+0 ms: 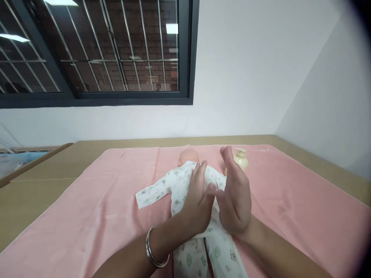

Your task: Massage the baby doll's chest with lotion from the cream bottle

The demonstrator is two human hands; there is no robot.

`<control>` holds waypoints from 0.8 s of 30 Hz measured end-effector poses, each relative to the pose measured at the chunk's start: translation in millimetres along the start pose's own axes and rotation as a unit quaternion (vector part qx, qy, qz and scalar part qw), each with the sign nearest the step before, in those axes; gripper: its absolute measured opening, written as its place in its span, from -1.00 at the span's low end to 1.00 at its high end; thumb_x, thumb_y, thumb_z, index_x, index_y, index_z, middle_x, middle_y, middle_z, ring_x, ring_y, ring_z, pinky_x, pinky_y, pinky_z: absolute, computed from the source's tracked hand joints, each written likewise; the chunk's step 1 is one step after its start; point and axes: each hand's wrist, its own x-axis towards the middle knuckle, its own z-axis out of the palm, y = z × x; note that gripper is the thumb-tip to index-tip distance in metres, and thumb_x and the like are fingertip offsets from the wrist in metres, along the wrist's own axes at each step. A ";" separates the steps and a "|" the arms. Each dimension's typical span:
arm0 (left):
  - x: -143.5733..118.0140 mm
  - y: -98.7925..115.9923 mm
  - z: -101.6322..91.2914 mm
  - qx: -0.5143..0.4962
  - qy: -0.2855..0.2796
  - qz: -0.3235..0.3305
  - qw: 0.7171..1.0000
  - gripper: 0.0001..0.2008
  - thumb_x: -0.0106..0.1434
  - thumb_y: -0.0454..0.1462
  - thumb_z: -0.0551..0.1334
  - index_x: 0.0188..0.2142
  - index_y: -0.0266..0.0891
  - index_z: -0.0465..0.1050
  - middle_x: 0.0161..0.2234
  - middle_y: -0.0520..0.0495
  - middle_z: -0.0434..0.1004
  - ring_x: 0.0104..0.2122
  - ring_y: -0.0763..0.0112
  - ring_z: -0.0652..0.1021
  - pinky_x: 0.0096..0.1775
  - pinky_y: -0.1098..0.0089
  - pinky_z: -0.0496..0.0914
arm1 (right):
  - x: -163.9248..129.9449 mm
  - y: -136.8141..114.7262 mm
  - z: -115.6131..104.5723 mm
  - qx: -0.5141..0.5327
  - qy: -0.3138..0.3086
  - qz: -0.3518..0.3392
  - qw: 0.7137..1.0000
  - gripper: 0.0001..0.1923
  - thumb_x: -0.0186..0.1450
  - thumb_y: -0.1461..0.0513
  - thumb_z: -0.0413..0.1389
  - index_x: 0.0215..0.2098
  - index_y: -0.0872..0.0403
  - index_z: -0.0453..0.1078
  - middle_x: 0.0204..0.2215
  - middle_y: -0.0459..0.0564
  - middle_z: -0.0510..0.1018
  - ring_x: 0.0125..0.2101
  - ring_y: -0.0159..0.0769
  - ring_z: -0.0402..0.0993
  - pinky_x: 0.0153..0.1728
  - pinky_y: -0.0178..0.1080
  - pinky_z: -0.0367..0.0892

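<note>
1. Head view: left hand and right hand stood open, palms facing, above a doll; both appeared empty. Blur left thumb contact uncertain.
2. Step, as judged: palms poised over the torso; any lowering called for soft, flat contact.
3. The doll lay on a creased pink sheet, round-headed, in thin printed cloth; a rounded pump bottle stood beyond the right hand.
</note>
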 end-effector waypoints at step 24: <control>54.3 -105.9 -43.5 0.155 0.201 0.089 0.963 -0.63 0.40 -0.13 -0.08 0.07 -0.17 0.30 0.10 -0.12 0.37 0.12 0.27 0.35 0.16 0.19 0.20 | -41.3 72.2 67.6 -0.160 -0.348 0.000 0.924 -0.45 0.35 0.27 -0.13 0.30 0.17 0.03 0.30 0.10 0.05 0.31 -0.09 -0.20 0.28 0.09 -0.10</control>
